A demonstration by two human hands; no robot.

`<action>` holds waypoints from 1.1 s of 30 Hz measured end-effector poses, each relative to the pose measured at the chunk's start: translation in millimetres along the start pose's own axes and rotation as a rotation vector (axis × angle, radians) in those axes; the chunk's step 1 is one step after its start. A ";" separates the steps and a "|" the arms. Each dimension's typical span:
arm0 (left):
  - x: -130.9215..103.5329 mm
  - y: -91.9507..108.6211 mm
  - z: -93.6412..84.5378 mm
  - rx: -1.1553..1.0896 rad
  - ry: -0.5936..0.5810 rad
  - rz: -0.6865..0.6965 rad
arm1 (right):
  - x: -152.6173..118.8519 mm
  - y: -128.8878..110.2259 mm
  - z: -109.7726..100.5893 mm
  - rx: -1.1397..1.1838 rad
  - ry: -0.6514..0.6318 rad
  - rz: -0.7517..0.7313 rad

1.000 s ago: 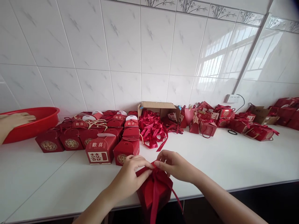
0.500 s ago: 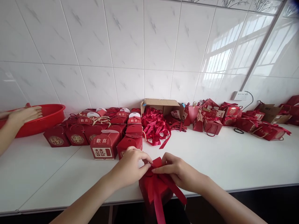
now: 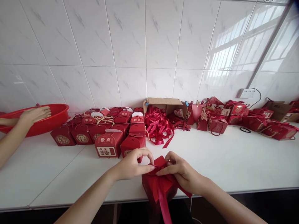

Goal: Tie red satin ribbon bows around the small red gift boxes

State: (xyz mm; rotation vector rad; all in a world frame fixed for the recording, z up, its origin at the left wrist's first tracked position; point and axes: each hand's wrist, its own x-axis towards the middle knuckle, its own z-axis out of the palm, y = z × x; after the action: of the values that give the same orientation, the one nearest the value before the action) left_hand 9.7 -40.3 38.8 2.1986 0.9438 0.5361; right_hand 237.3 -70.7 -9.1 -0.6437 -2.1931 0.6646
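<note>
A red gift box (image 3: 149,186) stands at the table's front edge, straight before me. Red satin ribbon (image 3: 163,199) lies across its top, one tail hanging down the front. My left hand (image 3: 135,163) pinches the ribbon between thumb and forefinger at the box's upper left. From the right, my right hand (image 3: 181,171) also grips ribbon over the top, its fingertips close to the left ones. The fingers partly cover the spot where the ribbon crosses. Just behind my left hand is another red box (image 3: 133,143).
Several red boxes (image 3: 108,144) form rows at left centre. Loose ribbon (image 3: 158,127) spills from a cardboard box (image 3: 165,101) by the wall. Finished-looking boxes (image 3: 217,124) sit right. Another person's hands (image 3: 35,115) are over a red basin (image 3: 60,112) at far left.
Both my hands stay on the ribbon, with small finger shifts around its crossing. The whole view has turned slightly left, so things appear further right. The other person's hand remains at the basin.
</note>
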 end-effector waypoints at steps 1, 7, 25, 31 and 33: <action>0.5 -1.4 1.7 -0.032 -0.020 0.031 | 0.2 0.2 0.4 0.002 0.006 -0.001; 2.3 -5.1 10.5 -0.154 -0.173 0.060 | -3.6 3.1 4.1 0.002 0.037 0.007; 3.4 -1.2 19.3 -0.183 -0.010 0.083 | 1.8 -3.7 1.0 -0.099 0.183 0.025; -3.3 -2.9 18.4 -0.084 0.021 0.086 | -1.8 3.6 0.2 -0.095 0.266 0.101; -4.9 -2.5 21.3 -0.096 0.048 0.076 | -2.5 5.0 -0.4 -0.068 0.267 0.089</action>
State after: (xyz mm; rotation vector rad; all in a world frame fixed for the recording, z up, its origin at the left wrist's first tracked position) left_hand 18.0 -51.7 21.8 2.1508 0.8444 0.6593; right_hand 240.3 -68.5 -13.3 -0.8198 -1.9545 0.5176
